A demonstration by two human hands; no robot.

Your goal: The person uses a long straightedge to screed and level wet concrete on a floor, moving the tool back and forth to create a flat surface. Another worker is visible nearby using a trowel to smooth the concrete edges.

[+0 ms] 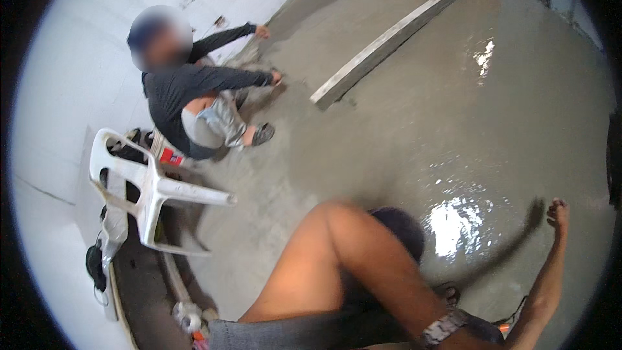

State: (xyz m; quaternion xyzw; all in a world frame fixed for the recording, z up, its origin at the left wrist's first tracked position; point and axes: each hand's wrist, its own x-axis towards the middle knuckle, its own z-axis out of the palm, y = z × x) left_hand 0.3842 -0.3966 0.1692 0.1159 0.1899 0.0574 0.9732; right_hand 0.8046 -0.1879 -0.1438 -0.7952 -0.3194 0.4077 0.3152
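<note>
At the right, my right hand [557, 212] is raised over wet grey cement [414, 155], and its shadow falls on the surface. Its fingers are curled in; whether anything is inside them is hidden. My left arm [330, 240] is sharply bent across the lower middle, with a wristwatch [444, 328] at the wrist. The left hand lies out of sight beyond the lower edge. A dark rounded shape [398, 228] shows behind the bent arm; I cannot tell what it is.
A long straight beam [395, 35] lies across the cement toward the far wall. At the left, a co-worker [188, 91] squats with both hands low. Near them are a tilted white plastic chair [155, 188], a red-and-white package [170, 157] and a dark trough-like container [146, 285].
</note>
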